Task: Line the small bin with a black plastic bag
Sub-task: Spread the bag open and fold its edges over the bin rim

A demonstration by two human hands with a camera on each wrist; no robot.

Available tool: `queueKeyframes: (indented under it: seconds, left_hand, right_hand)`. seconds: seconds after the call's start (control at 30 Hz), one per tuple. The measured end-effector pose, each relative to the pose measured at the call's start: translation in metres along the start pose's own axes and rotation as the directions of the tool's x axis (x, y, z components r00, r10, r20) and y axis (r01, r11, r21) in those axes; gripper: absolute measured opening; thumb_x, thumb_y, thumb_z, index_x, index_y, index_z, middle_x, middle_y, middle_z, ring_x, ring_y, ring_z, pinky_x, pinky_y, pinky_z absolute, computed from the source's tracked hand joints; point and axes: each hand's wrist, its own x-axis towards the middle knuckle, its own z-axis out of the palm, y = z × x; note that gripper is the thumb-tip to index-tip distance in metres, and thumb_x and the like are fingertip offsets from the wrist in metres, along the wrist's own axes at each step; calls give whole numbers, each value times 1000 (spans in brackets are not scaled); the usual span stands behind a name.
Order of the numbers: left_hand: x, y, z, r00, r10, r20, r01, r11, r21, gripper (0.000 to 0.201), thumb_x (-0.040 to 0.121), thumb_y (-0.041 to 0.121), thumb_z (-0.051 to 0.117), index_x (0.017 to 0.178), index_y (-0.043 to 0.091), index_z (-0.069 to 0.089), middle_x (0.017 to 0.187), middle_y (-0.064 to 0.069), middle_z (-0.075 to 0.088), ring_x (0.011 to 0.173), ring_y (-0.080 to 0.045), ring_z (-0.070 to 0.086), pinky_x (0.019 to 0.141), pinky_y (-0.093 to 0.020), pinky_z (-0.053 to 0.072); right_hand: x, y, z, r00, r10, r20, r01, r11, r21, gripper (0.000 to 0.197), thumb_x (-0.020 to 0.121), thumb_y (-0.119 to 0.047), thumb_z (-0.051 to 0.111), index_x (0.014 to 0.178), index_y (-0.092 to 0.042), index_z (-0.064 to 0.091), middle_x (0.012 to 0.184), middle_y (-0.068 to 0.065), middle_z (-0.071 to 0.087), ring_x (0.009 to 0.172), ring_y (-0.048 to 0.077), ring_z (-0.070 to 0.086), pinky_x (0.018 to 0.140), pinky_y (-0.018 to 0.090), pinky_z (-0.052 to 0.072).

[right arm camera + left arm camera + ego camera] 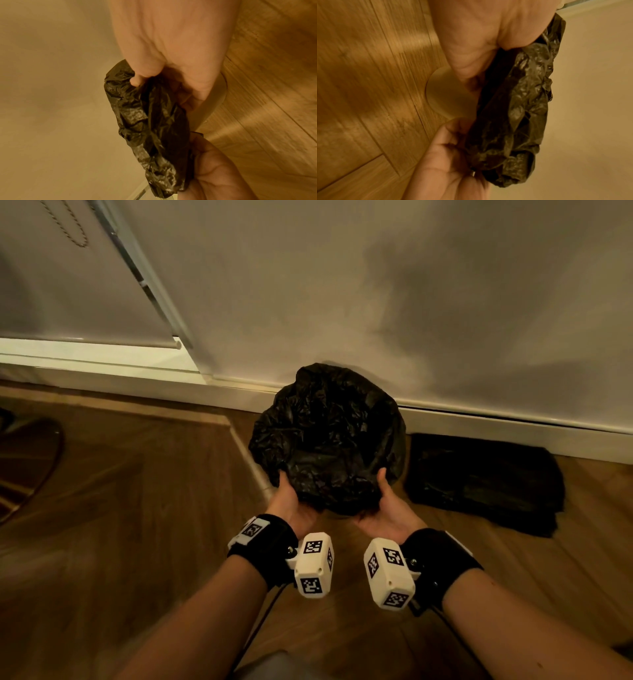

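Note:
A crinkled black plastic bag (329, 436) is spread over the small bin, which stands on the wooden floor against the wall and is hidden beneath it in the head view. My left hand (294, 501) grips the bag's near left edge, thumb on top. My right hand (383, 508) grips the near right edge the same way. In the left wrist view my left hand (479, 40) holds bunched bag film (518, 108) beside the pale bin (443, 93). The right wrist view shows my right hand (171, 40) pinching the bag (150, 121) against the bin wall (211, 106).
A flat pile of folded black bags (483, 481) lies on the floor just right of the bin. A white skirting board (479, 419) runs behind both. A dark round object (27, 467) sits at the far left, under a white blind (68, 302).

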Motion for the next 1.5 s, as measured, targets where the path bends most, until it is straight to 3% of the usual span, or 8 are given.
queueKeyframes:
  seconds: [0.2,0.33,0.47,0.6,0.87,1.03,1.17,1.5]
  left_hand:
    - [1,2,-13,998,-54,-13,54,998,-16,76,85,72,36,138,20,47,136,-10,54,120,-30,53,84,-38,50]
    - [-1,2,-13,998,-56,-13,55,998,-31,73,86,70,36,138,20,48,136,-10,55,112,-29,56,76,-38,50]
    - [-6,2,-7,997,-68,23,69,997,-35,73,90,68,27,136,16,49,130,-12,57,109,-30,57,74,-40,48]
    - [-4,6,-7,999,-48,15,49,999,-25,70,92,64,26,138,15,46,136,-14,54,125,-31,50,75,-40,49]
    - [-16,47,-25,919,290,-268,-261,955,139,44,93,19,55,135,12,43,113,-11,62,94,-23,62,73,-33,52]
    - [-39,66,-15,581,782,225,-547,171,820,78,70,27,77,133,31,32,137,2,34,128,-19,35,106,-36,32]
    - [-30,30,15,722,196,663,-263,-809,525,82,75,54,65,144,30,27,151,6,32,146,-21,14,117,-54,-4]
    - [-8,37,28,832,114,543,-151,-895,419,30,97,26,44,124,32,55,118,0,64,114,-23,56,97,-32,40]
  right_hand:
    - [5,-9,0,893,-343,-291,241,911,-333,60,82,-42,69,130,-11,49,128,16,59,112,31,59,95,45,51]
    - [-10,-21,4,263,-941,214,473,-67,-879,66,76,-43,71,130,-17,43,128,-1,41,122,18,43,106,35,36]
    - [-10,-32,23,662,-175,729,282,-843,-458,73,75,-69,58,136,-33,43,139,-9,47,136,11,37,118,36,10]
    - [6,-53,55,859,37,510,177,-957,-230,48,84,-64,51,123,-35,56,112,-3,68,111,18,59,94,30,37]
    - [13,-53,64,910,129,394,164,-985,-54,38,93,-43,50,129,-33,56,114,-2,67,108,22,59,97,33,38]
    - [13,-52,62,909,120,400,154,-987,-54,36,92,-43,49,125,-32,59,109,-2,68,104,22,60,97,34,39]
    - [13,-51,62,905,126,406,137,-991,3,32,92,-43,49,102,-19,67,100,3,69,99,24,62,95,35,36]
    - [15,-77,55,915,214,342,205,-977,63,23,91,-37,55,111,-27,62,105,-3,68,107,19,58,112,35,20]
